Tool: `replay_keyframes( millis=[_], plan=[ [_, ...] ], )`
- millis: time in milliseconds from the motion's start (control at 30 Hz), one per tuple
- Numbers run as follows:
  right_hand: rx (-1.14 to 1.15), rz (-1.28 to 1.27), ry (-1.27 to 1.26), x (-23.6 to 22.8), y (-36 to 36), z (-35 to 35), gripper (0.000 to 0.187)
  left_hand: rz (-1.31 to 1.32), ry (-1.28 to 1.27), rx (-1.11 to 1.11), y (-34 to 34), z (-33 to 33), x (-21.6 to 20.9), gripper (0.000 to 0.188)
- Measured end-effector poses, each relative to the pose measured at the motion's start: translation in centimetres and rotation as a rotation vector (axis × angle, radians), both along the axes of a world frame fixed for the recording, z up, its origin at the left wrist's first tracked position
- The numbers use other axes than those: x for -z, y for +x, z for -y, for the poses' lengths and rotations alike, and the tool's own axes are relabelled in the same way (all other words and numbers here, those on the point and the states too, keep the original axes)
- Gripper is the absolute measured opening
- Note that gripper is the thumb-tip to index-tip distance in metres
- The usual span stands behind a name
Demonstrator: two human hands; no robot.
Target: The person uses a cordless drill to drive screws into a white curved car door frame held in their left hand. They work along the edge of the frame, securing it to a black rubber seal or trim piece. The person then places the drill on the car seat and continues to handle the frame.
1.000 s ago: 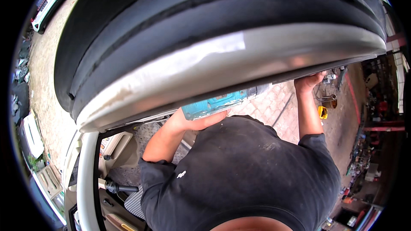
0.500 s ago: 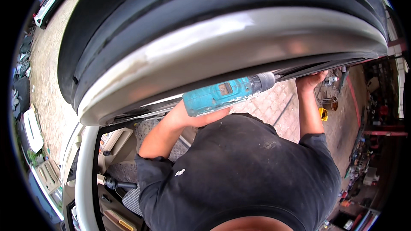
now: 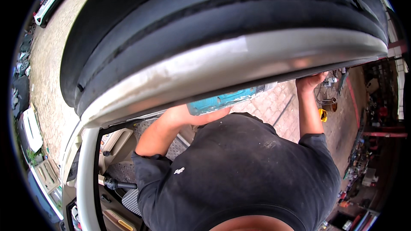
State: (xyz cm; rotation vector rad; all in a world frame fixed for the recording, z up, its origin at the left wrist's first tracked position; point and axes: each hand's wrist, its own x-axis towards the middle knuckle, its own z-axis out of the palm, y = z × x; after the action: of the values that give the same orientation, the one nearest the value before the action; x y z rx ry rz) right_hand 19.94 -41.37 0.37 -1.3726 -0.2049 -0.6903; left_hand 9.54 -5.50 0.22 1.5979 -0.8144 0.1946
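Note:
A large curved car panel (image 3: 205, 62), silver-beige with black ribbed trim (image 3: 201, 21) above it, fills the upper view. Under its lower edge is a teal cordless drill (image 3: 229, 98), its chuck end toward the right. My left hand (image 3: 199, 115) is closed round the drill from below; the body of the tool hides most of its fingers. The panel hides the top of the drill and most of the chuck. Farther right, my right hand (image 3: 310, 82) grips the panel's dark lower edge, with part of its fingers hidden behind that edge.
A car's door opening, with a pale pillar (image 3: 87, 167) and beige interior trim (image 3: 117, 143), lies at the lower left. Paving (image 3: 274, 107) shows beneath my arms. At right are a yellow object (image 3: 323, 115) and cluttered parts (image 3: 364, 162). A white car (image 3: 50, 1) stands far left.
The panel sits lower in view and now covers more of the drill, including most of its chuck. My right hand stays at the panel's edge, and my left still holds the drill.

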Motion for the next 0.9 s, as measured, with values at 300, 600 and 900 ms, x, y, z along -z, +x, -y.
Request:
replay_keyframes(
  millis=[300, 600, 900],
  plan=[
    [-0.007, 0.040, 0.006, 1.8, 0.4, 1.3, 0.069, -0.088, -0.034, 0.036, 0.0, 0.9, 0.8, 0.023],
    [-0.050, 0.013, 0.047, 0.0, -0.5, 0.5, 0.062, -0.140, -0.089, 0.039, -0.8, 1.7, 1.2, 0.028],
    [-0.002, -0.021, 0.092, -0.3, 0.0, 0.0, 0.080, -0.307, -0.164, 0.071, -0.6, 2.2, 1.1, 0.023]
  ],
)
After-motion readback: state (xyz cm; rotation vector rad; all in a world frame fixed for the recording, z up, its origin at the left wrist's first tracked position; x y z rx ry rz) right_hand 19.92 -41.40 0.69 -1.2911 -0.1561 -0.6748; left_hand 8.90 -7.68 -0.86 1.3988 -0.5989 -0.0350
